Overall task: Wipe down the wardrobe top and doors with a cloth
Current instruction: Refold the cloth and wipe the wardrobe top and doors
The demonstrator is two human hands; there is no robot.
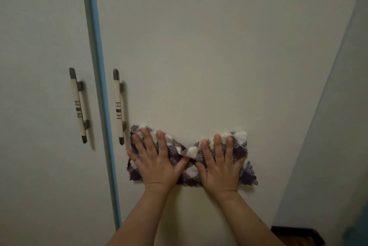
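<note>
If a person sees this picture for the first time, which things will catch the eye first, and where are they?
First, the purple-and-white checked cloth low on the right wardrobe door, with the left hand and the right hand pressed flat on it, side by side. Next, the blue strip between the doors, flanked by the left handle and the right handle, both left of the cloth.
</note>
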